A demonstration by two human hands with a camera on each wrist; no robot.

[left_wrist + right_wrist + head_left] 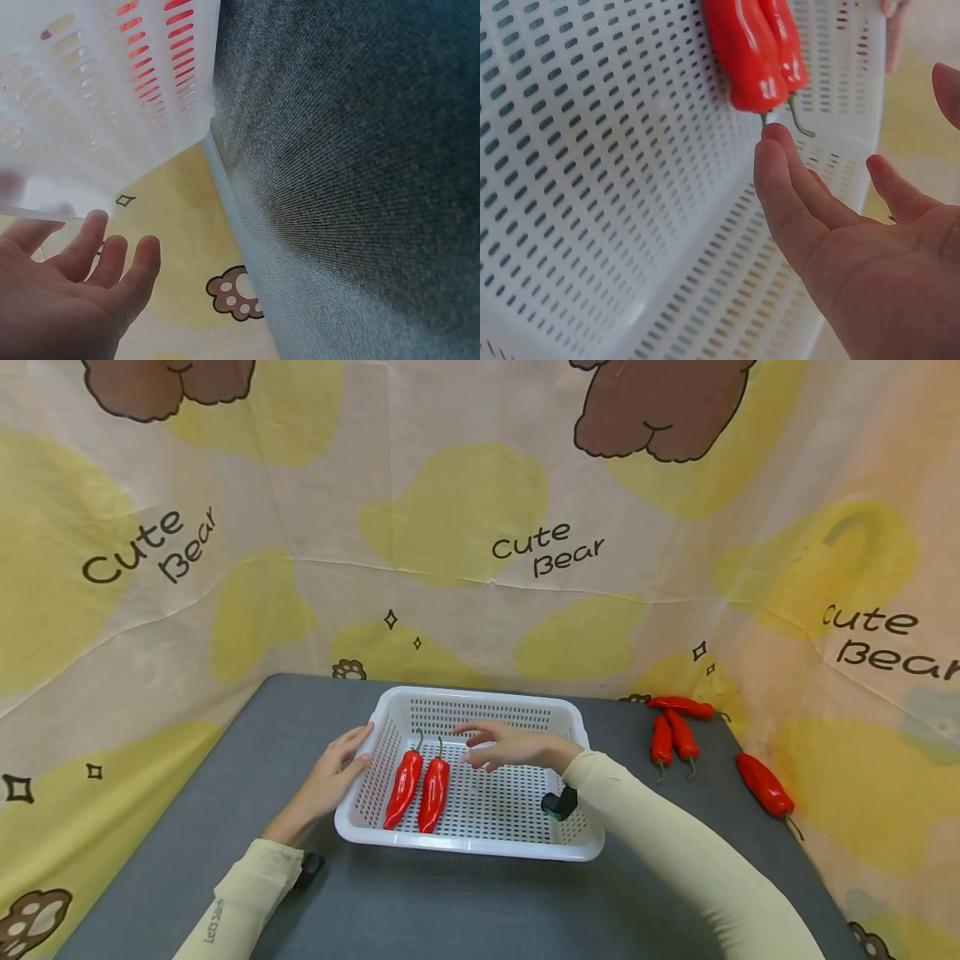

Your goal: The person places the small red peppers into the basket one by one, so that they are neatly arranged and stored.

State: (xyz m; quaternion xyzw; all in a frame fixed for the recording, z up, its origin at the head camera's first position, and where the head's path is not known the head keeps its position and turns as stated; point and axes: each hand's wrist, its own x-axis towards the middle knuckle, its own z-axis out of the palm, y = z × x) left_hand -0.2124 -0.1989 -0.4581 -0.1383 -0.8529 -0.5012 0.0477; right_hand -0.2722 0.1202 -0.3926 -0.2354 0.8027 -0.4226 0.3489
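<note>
A white plastic basket (495, 847) with slotted walls stands on the table. Two red chili peppers (402, 789) (434, 795) lie side by side at its left end, green stems toward the back. My left hand (333, 772) touches the basket's left rim from outside, fingers relaxed; the left wrist view shows its fingertips (96, 219) at the rim. Over the basket's middle hovers my right hand (517, 748), holding nothing, its fingers loosely extended just right of the pepper stems. In the right wrist view, the fingertips (771, 154) appear close to a stem.
More red chili peppers lie at the table's right: a cluster of three (682, 735) near the back edge and a single larger one (765, 785) by the side edge. A printed cloth (457, 510) hangs behind the grey table (420, 910).
</note>
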